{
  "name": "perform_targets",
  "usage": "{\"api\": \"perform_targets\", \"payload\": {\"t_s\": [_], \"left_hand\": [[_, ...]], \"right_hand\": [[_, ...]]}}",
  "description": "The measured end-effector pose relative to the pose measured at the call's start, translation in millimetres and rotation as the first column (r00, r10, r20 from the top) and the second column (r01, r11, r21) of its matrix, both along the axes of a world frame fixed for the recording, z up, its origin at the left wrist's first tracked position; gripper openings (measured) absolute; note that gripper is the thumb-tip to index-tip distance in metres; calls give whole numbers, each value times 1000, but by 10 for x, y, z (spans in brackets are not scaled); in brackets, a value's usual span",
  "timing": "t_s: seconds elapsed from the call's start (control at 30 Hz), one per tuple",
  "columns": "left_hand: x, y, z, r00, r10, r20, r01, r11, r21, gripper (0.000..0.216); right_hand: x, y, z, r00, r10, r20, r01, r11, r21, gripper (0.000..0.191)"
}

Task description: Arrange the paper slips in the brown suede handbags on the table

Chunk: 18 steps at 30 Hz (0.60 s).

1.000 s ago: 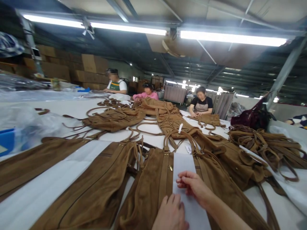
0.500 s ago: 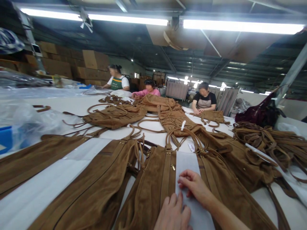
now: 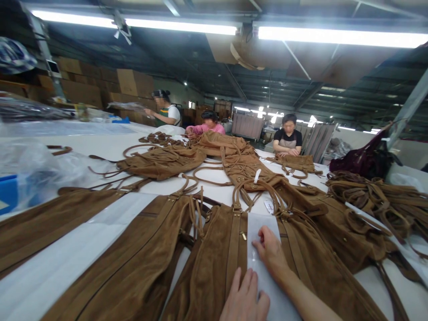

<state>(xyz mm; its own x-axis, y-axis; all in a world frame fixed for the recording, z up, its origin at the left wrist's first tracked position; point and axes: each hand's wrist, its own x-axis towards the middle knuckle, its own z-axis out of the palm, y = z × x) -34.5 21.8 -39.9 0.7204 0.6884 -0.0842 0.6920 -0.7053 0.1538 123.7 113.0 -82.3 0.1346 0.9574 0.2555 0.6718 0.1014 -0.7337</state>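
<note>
A brown suede bag (image 3: 207,267) lies flat in front of me with a white paper strip (image 3: 262,227) running down its middle. My right hand (image 3: 270,252) lies on the strip, fingers pressed against its left edge near a small brass zip pull (image 3: 244,235). My left hand (image 3: 245,298) rests flat at the bottom edge of view, fingers spread across the strip and the suede beside it. Neither hand grips anything.
More brown suede bags (image 3: 133,263) with white strips lie to the left, and several others with straps (image 3: 374,200) are heaped across the white table (image 3: 110,149). Three people work at the far end. Clear plastic (image 3: 36,169) and a blue box (image 3: 8,191) sit left.
My right hand has slid forward up the strip and flattened. My left hand has spread its fingers and moved slightly up. The far-left person has turned and lifted a plastic sheet.
</note>
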Motion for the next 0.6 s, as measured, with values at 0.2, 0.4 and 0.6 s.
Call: {"api": "perform_targets", "payload": {"t_s": [0.2,0.4,0.6], "left_hand": [[-31,-27,68,998,-7,67,7,1000,1,41],[-21,-25,88,995,26,95,-24,1000,-20,37],[-29,11,91,999,32,41,-30,999,-38,33]], "right_hand": [[183,-69,77,962,236,-138,-256,955,-152,49],[135,-235,105,962,257,-90,-269,948,-168,76],[1,-69,141,978,208,-23,-209,972,-103,46]]}}
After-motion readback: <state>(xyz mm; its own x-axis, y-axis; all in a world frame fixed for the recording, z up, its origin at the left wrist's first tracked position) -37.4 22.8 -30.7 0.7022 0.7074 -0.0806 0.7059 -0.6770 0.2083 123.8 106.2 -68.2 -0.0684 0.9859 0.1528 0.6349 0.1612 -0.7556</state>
